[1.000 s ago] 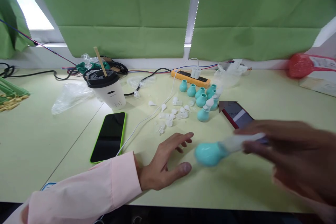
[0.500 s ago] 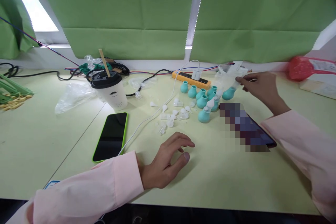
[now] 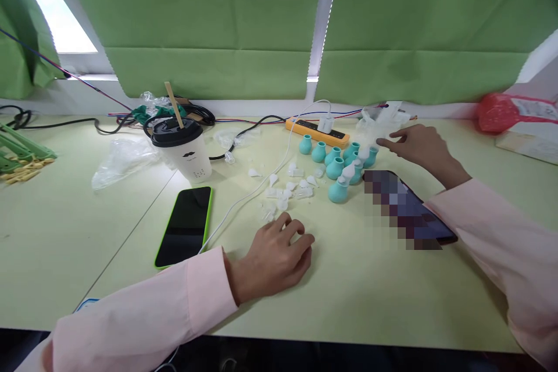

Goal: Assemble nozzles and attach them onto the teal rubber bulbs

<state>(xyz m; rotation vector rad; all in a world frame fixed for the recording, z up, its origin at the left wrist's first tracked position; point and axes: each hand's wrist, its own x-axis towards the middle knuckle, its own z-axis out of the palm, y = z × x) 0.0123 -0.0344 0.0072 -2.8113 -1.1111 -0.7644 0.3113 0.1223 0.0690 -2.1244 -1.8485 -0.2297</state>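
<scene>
My right hand (image 3: 421,150) hovers at the right end of a cluster of teal rubber bulbs, its thumb and forefinger apart with nothing visible between them. Closest to its fingertips is one teal bulb (image 3: 370,157) standing on the table. Another bulb (image 3: 337,191) at the front of the cluster carries a translucent plastic tip (image 3: 348,172). My left hand (image 3: 274,256) rests on the table with loosely curled fingers, gaps between them and nothing visible in them. Small translucent plastic pieces (image 3: 282,202) lie scattered just beyond it.
A dark phone (image 3: 421,215), partly pixelated, lies by my right sleeve. Left of my left hand are a green-edged phone (image 3: 185,226) and a paper cup (image 3: 187,157) with a stick. A white cable (image 3: 244,199) runs to an orange power strip (image 3: 299,127). Plastic bags (image 3: 126,160) lie behind.
My right hand has let go of the teal bulb it held tilted and moved left; that bulb now stands upright beside the others. My left hand's fingers have curled in.
</scene>
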